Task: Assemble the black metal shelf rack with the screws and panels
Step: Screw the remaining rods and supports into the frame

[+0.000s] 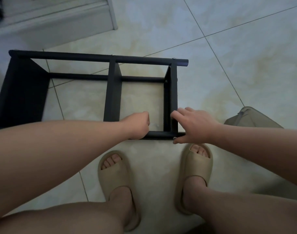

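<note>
On the tiled floor (228,48), at twelve o'clock from my slippers (114,168), the rack (24,92) lay on its side. Its long tubes ran from nine to three o'clock and its panels stood between them. My left hand (139,124) had its grip closed in a fist round the near tube (159,135), at about nine o'clock from the corner I was working on; whether it hid a key or a spare screw I could not tell. My right hand (193,125) had its grip clamped on the end panel (171,92), fingers hooked over the panel's edge and thumb lying under the tube, just beside a silver screw (174,138). I judged the step to be seating that corner joint. To do it well I would have pressed the tube hard against the panel with the left hand so the holes lined up. I would have run the screw in only finger-tight at first, then checked that the panel stood square to both tubes before the final tightening. The far tube (68,55) at twelve o'clock already showed two screw heads, so the near side seemed to be what was left. A pale bin (250,117) sat at three o'clock, apart from the work.
</note>
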